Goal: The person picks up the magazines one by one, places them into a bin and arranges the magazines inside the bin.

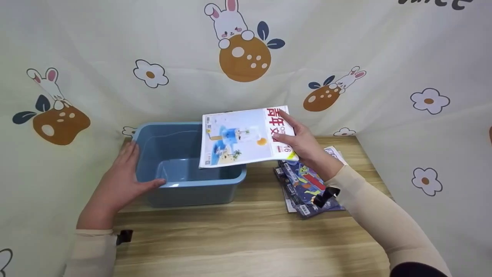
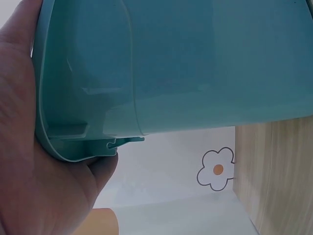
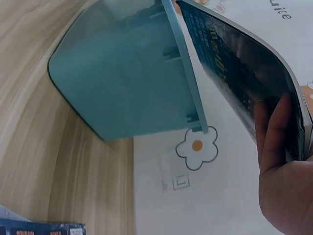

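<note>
closest to the head camera, our pale right sleeve (image 1: 380, 215) runs up to the right hand (image 1: 305, 144), which pinches a magazine (image 1: 234, 132) by its right edge: thumb and a finger lie on the bright cover, and in the right wrist view two fingers (image 3: 276, 129) press its dark underside. that magazine hangs over the right-hand part of a blue bin (image 1: 200, 194), its held end jutting past the side; we cannot be sure whether it clears the rim or brushes it. our left hand (image 1: 119, 184) grasps the bin at its near left corner, thumb over the front rim, fingers along the left side. outside the bin, to its right, a fanned stack of magazines (image 1: 307, 182) lies on the wooden table (image 1: 230, 246), partly hidden by our right arm, with a printed curtain (image 1: 184, 100) behind. we read the step in hand as lining the magazine up over the bin's opening; the next move, we judge, calls for shifting it left, tipping it to fit between the walls, and holding the bin steady meanwhile.
</note>
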Demonstrator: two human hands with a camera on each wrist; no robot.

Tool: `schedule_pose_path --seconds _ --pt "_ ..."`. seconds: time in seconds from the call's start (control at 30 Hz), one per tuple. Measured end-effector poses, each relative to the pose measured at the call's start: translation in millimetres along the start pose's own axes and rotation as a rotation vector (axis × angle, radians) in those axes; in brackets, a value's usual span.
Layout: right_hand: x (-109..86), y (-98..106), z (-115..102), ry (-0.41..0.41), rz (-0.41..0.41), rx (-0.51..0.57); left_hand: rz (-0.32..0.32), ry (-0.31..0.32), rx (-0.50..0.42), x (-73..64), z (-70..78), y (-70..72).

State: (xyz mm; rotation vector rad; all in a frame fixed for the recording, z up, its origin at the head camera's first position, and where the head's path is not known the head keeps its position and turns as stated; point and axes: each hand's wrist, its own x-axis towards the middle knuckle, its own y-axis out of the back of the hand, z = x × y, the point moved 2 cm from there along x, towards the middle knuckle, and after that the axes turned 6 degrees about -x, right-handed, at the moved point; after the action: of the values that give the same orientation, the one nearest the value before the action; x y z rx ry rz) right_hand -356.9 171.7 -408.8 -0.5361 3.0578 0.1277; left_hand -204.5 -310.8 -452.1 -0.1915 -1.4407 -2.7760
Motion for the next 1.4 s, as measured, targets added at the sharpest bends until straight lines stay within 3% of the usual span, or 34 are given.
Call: schedule_pose_path --seconds 0.57,1.4 --pt "16.1 -58 2 0.038 -0.072 -0.034 0.001 0.061 -0.026 -0.1 0.9 -3.5" --pt "31.9 -131 4 0.082 -0.080 -0.003 -0.010 0.077 -0.037 1.3 1.1 -3.3"
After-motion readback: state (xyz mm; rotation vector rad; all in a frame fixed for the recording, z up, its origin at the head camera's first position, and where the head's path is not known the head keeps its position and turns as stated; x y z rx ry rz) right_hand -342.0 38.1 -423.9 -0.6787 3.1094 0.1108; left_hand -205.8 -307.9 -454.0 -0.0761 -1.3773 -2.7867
